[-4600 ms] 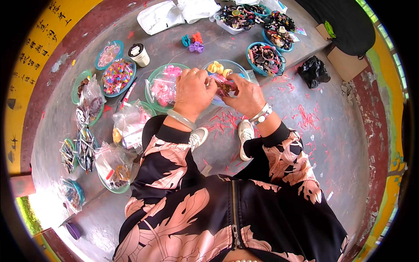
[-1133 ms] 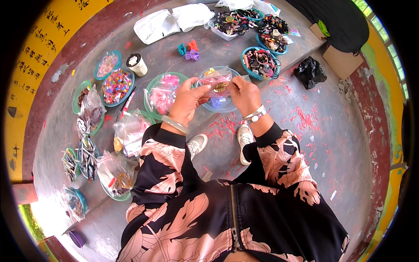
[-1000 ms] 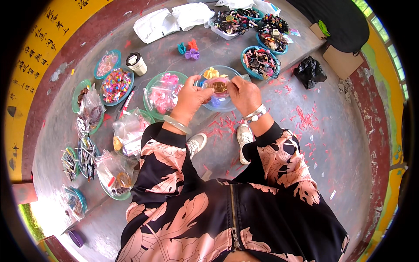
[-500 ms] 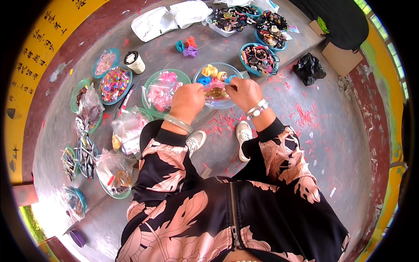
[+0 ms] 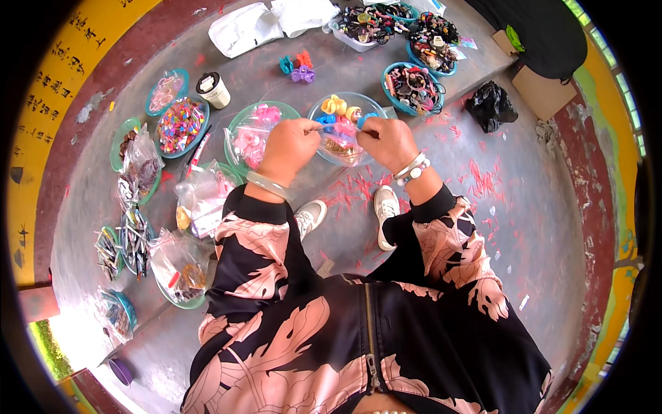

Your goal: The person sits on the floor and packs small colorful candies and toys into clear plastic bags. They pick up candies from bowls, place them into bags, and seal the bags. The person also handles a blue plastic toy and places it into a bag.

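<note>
Both my hands are raised over a clear plastic bowl that holds yellow, blue and gold-coloured hair claw clips. A thin clear plastic bag seems to stretch between them, with the bowl's contents showing through it. My left hand pinches its left side, fingers closed, beside a green bowl of pink pieces in clear bags. On the right side, my right hand is also closed in a pinch, its fingertips partly hidden by the hand. A blue clip shows just behind these fingers.
A lidded cup stands by a bowl of colourful small pieces. Further bowls and bagged goods line the left. Baskets of hair ties, loose claw clips and a black plastic bag lie farther off. Red scraps litter the floor.
My left hand has shifted slightly left and up, and the gap between my hands is a little wider. Clear plastic now shows more plainly between them.
</note>
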The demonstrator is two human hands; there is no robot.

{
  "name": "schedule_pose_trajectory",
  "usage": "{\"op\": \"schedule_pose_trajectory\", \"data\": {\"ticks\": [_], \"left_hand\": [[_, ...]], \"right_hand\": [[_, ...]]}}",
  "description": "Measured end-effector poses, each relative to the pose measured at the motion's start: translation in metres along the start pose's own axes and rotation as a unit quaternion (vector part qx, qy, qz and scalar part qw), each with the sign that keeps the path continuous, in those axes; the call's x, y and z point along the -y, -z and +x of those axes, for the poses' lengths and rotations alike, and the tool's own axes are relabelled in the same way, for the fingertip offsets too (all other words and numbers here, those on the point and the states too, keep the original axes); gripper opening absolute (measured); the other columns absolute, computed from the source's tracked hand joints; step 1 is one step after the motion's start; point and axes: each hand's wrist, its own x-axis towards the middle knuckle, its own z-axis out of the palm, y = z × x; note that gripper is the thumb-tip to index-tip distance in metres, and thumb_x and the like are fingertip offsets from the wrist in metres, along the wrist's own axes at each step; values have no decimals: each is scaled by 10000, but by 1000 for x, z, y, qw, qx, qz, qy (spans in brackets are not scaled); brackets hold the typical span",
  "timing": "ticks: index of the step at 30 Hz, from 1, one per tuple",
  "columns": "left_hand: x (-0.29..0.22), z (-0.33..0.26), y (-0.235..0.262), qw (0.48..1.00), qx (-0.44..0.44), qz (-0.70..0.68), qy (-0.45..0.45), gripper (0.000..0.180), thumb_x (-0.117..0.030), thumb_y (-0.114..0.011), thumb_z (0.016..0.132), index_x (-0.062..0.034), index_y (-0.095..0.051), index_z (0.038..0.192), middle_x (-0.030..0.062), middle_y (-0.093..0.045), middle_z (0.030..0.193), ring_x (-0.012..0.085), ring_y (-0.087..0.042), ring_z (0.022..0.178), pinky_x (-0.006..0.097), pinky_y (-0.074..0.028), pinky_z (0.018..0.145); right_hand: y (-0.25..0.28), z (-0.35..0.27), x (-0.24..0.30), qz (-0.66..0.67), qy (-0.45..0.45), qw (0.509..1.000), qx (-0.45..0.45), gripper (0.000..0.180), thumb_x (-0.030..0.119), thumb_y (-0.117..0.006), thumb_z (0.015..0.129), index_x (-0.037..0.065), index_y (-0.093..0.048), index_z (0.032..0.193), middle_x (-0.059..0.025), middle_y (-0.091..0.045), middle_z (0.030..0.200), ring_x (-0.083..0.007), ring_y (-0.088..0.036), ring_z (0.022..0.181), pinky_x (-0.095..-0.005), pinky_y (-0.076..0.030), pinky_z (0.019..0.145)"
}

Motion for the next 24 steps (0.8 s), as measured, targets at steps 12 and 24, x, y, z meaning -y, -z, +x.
{"op": "schedule_pose_trajectory", "data": {"ticks": [12, 24], "left_hand": [[-16, 1, 17, 935, 124, -306, 128, 301, -219, -642, 808, -11, -617, 1024, 3, -584, 737, 45, -506, 604, 175, -378, 525], [-20, -4, -5, 879, 323, -348, 41, 429, -113, -663, 789, -7, -525, 1180, 43, -587, 1059, 137, -554, 967, 281, -437, 865]], "right_hand": [[9, 9, -14, 572, -210, 793, 19, 100, 129, -583, 820, 41, -621, 791, -44, -645, 764, -109, -578, 625, -236, -442, 547], [16, 13, -29, 723, -211, 655, 61, 117, 160, -535, 876, 60, -577, 832, -63, -638, 790, -127, -606, 672, -258, -498, 565]]}}
